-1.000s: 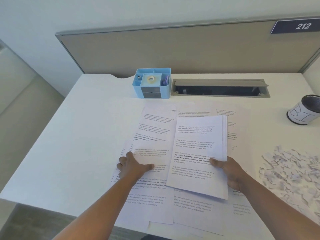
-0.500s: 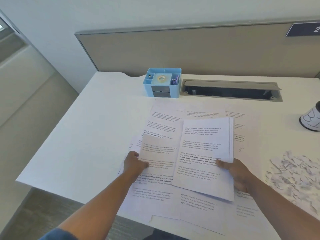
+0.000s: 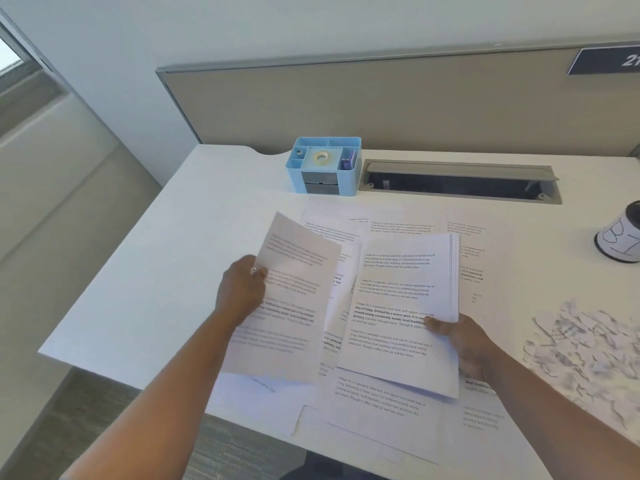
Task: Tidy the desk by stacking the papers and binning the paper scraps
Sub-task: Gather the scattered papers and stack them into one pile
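- White desk (image 3: 145,271) against a grey partition, a blue organizer (image 3: 323,168) at the far edge beside an open cable tray (image 3: 457,183); printed sheets (image 3: 381,400) lie spread across the middle and near edge.
- Your left hand (image 3: 242,292) pinches the left edge of a single page (image 3: 294,299), thumb on top, the page lifted and curling clear of the desk.
- Your right hand (image 3: 464,337) grips the gathered stack (image 3: 408,306) at its right edge, thumb over the top sheet, holding it tilted above the loose sheets.
- Paper scraps (image 3: 588,344) sit in a heap on the right, untouched; a labelled cup (image 3: 621,237) stands far right.
- Risk: the page, held at one edge only, could fold or slip as you bring it over; the stack's near sheets look fanned and may slide out if you loosen your thumb.
- A second ago your left hand lay flat on the sheets; now it has raised one page off them, while the stack has hardly moved.
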`<state>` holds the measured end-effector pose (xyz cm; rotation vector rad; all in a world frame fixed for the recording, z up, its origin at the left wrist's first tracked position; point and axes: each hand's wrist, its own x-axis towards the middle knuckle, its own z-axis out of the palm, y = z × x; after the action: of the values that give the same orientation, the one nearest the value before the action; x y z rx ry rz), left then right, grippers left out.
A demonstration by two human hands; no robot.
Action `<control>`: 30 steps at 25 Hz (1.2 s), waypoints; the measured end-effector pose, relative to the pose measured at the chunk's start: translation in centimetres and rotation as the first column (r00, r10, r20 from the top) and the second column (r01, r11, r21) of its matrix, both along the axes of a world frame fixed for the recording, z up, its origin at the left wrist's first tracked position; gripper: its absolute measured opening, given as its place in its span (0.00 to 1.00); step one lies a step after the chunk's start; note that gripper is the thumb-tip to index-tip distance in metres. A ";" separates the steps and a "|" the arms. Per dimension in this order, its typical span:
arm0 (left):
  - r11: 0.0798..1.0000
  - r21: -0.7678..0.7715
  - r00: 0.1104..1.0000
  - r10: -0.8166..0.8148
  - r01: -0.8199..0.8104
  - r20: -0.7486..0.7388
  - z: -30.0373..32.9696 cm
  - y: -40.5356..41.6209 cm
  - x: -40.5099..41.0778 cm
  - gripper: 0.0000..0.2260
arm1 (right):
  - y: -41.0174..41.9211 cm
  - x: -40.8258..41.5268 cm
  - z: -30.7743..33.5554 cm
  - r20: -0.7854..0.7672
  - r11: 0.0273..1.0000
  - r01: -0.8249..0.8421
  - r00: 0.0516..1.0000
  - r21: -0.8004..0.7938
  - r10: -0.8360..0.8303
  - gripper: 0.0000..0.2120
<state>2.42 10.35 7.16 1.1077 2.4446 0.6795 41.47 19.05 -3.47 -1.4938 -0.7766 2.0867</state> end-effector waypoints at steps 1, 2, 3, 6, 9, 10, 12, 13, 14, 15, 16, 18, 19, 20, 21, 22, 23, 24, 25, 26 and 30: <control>0.999 0.033 1.000 0.002 -0.003 0.011 1.2 0.5 -0.5 0.03 | 0.0 0.0 0.0 0.000 1.000 -0.006 1.000 -0.001 0.006 0.16; 0.998 0.065 0.998 0.015 -0.019 0.062 2.2 1.0 -1.0 0.03 | 0.0 0.0 0.1 0.000 1.000 -0.015 1.000 -0.001 0.015 0.16; 0.994 0.097 0.986 0.031 -0.047 0.165 3.0 1.4 -1.3 0.03 | 0.0 0.0 0.2 -0.002 1.000 -0.025 1.000 0.000 0.025 0.15; 0.989 0.088 0.812 0.045 -0.118 0.582 3.5 1.7 -0.2 0.04 | -0.3 -0.1 0.7 -0.030 0.999 -0.048 0.998 0.007 0.048 0.17; 0.998 0.033 0.760 0.018 -0.052 0.650 0.8 1.4 3.3 0.05 | -1.3 -0.6 1.5 -0.102 0.994 -0.104 0.989 0.039 0.108 0.20; 0.999 0.023 0.781 0.013 -0.035 0.624 -0.4 1.3 4.5 0.04 | -1.7 -0.8 1.9 -0.128 0.990 -0.124 0.983 0.059 0.131 0.20; 1.000 -0.009 0.836 0.025 -0.024 0.548 -2.6 1.2 6.6 0.04 | -2.2 -1.4 2.5 -0.168 0.987 -0.131 0.975 0.095 0.146 0.21; 0.999 -0.026 0.851 0.044 -0.036 0.524 -3.5 1.1 7.4 0.05 | -2.4 -1.6 2.8 -0.178 0.988 -0.115 0.975 0.100 0.131 0.22; 0.998 -0.030 0.851 0.064 -0.056 0.522 -4.1 1.1 8.0 0.06 | -2.6 -1.7 3.1 -0.183 0.991 -0.096 0.977 0.099 0.113 0.22; 0.997 -0.022 0.841 0.073 -0.073 0.536 -4.4 1.0 8.4 0.06 | -2.7 -1.9 3.4 -0.183 0.992 -0.082 0.978 0.097 0.099 0.23; 0.997 -0.009 0.828 0.070 -0.079 0.557 -4.6 1.0 8.7 0.05 | -2.7 -1.9 3.7 -0.179 0.992 -0.079 0.979 0.094 0.095 0.23; 0.996 0.014 0.785 0.057 -0.084 0.616 -4.6 1.3 9.2 0.05 | -2.8 -1.9 4.2 -0.191 0.993 -0.096 0.976 0.074 0.108 0.25; 0.995 0.013 0.748 0.065 -0.098 0.660 -4.6 1.4 9.5 0.06 | -2.8 -2.1 4.4 -0.196 0.992 -0.108 0.974 0.058 0.117 0.28; 0.993 -0.003 0.702 0.084 -0.116 0.707 -4.6 1.6 9.8 0.09 | -2.8 -2.2 4.4 -0.196 0.992 -0.119 0.972 0.044 0.125 0.29; 0.991 -0.027 0.654 0.108 -0.132 0.749 -4.7 1.7 10.2 0.11 | -2.8 -2.4 4.4 -0.202 0.991 -0.128 0.970 0.041 0.134 0.30; 0.988 -0.049 0.618 0.130 -0.146 0.775 -4.8 1.7 10.5 0.13 | -2.7 -2.5 4.4 -0.216 0.989 -0.136 0.966 0.051 0.144 0.31; 0.986 -0.065 0.603 0.147 -0.156 0.784 -4.9 1.8 10.6 0.13 | -2.7 -2.6 4.3 -0.232 0.988 -0.140 0.961 0.067 0.152 0.30; 0.983 -0.067 0.600 0.157 -0.169 0.784 -5.0 1.8 10.7 0.13 | -2.6 -2.7 4.3 -0.246 0.987 -0.141 0.957 0.081 0.157 0.27; 0.981 -0.056 0.598 0.159 -0.188 0.785 -5.1 1.8 10.7 0.11 | -2.5 -2.6 4.3 -0.255 0.987 -0.137 0.955 0.086 0.155 0.24; 0.978 -0.036 0.596 0.153 -0.205 0.788 -5.1 1.8 10.7 0.09 | -2.3 -2.6 4.2 -0.259 0.988 -0.131 0.954 0.086 0.149 0.22; 0.979 0.007 0.564 0.112 -0.205 0.818 -4.9 1.9 10.5 0.09 | -1.7 -2.9 3.5 -0.171 0.986 -0.127 0.975 0.110 0.144 0.18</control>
<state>12.92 12.25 2.26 0.4027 1.6883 1.0881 38.61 17.36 0.03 -1.2132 -0.9197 2.2109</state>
